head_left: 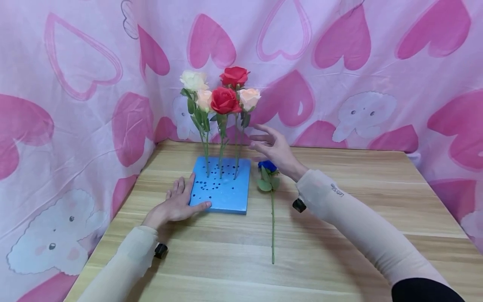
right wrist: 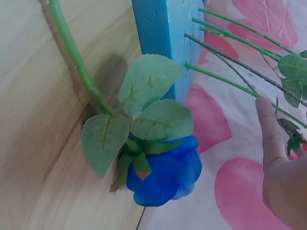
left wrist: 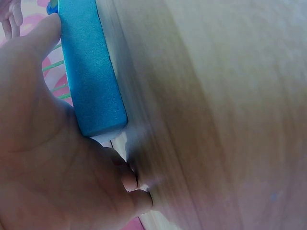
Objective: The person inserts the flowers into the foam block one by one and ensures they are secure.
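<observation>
A blue foam block dotted with dark holes lies on the table. Two red roses, two pale peach roses and a white rose stand upright in it on thin green stems. My left hand rests against the block's left edge, fingers spread, thumb over its near left corner; the left wrist view shows the palm at the block. To the right of the stems my right hand hovers with loosely bent fingers, holding nothing. Below it a blue rose lies on the table, its stem toward me.
The wood-grain table ends at the back against a pink curtain with hearts and cartoon animals. The curtain also hangs along both sides. The tall stems rise close to my right fingers.
</observation>
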Demonstrator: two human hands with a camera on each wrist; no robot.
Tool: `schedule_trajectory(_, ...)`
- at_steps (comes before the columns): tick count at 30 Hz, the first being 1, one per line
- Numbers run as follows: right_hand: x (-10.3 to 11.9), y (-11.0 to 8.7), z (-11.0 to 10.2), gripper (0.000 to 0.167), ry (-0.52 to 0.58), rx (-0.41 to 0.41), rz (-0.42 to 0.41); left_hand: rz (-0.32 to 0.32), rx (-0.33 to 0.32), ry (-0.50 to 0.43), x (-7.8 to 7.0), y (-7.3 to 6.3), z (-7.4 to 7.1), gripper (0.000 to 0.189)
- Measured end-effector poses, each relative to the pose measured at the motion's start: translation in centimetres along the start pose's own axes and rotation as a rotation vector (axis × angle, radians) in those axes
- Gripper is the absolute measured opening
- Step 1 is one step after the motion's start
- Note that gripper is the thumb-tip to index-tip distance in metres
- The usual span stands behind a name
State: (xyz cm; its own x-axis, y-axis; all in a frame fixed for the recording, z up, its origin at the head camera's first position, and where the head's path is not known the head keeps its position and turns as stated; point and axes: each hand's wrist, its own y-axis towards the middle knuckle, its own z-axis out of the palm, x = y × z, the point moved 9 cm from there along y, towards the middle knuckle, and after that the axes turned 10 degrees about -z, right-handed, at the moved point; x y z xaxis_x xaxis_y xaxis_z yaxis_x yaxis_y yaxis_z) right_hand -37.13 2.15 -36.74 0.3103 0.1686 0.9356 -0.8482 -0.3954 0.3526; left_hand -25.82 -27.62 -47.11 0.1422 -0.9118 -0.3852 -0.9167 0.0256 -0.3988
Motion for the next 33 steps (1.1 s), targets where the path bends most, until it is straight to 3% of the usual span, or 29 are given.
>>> schedule_trajectory(15,0.7,-1.9,-2.9,0.062,-0.068,-0.042,0.024,-0.003,0.000,0.010,-0.1,-0.3,0.0,0.130)
schedule_trajectory(33,0.1,-3.7,-4.7,0.062,-0.035,-0.079,0.076,-0.001,0.004,0.001,0.0,-0.2,0.1,0.129)
